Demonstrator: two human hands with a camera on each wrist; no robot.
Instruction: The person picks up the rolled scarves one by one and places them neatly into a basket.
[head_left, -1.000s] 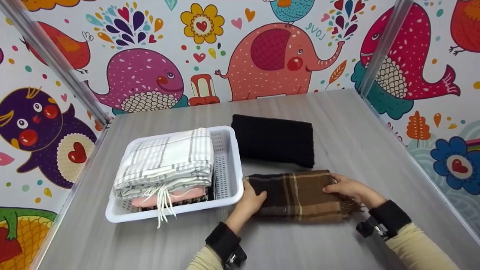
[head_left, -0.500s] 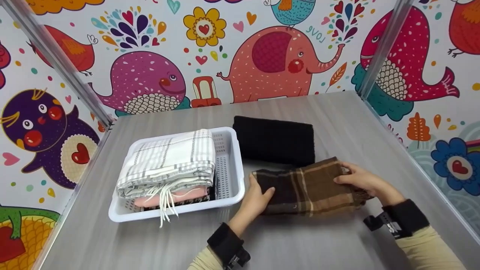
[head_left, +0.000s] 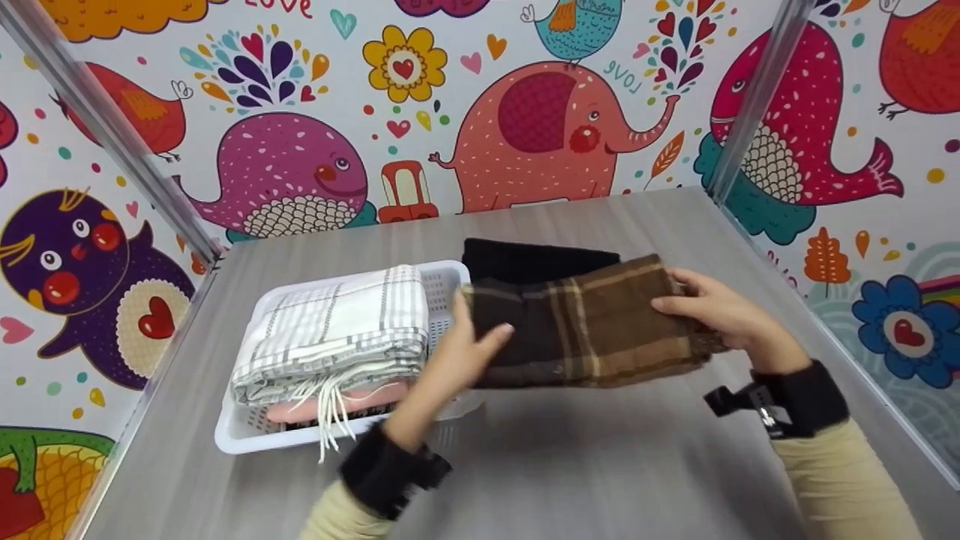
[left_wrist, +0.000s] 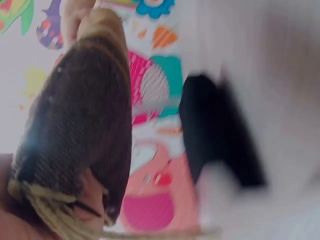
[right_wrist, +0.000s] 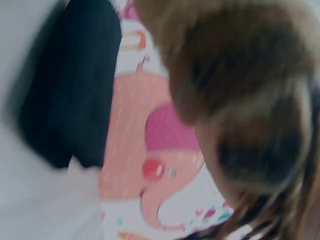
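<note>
Both hands hold a folded brown plaid scarf point(head_left: 585, 326) above the table, its right side tilted up. My left hand point(head_left: 469, 349) grips its dark left end, thumb on top and fingers behind. At the brown, fringed right end, my right hand point(head_left: 716, 311) pinches the cloth between thumb and fingers. Behind the scarf a folded black cloth point(head_left: 525, 259) lies on the table, partly covered in the head view. In the left wrist view the scarf point(left_wrist: 85, 110) shows a folded edge with tan fringe; the right wrist view shows the scarf point(right_wrist: 240, 65) blurred.
To the left stands a white plastic basket point(head_left: 259, 441) holding a folded white checked scarf point(head_left: 337, 315) with fringe over the rim. Beneath that is a pink cloth point(head_left: 337, 405). The grey table point(head_left: 585, 465) is bordered by patterned walls point(head_left: 412, 135) and metal posts.
Both hands have lifted the plaid scarf off the table and carried it up and away, slightly left, so it now covers part of the black cloth and the basket's right side.
</note>
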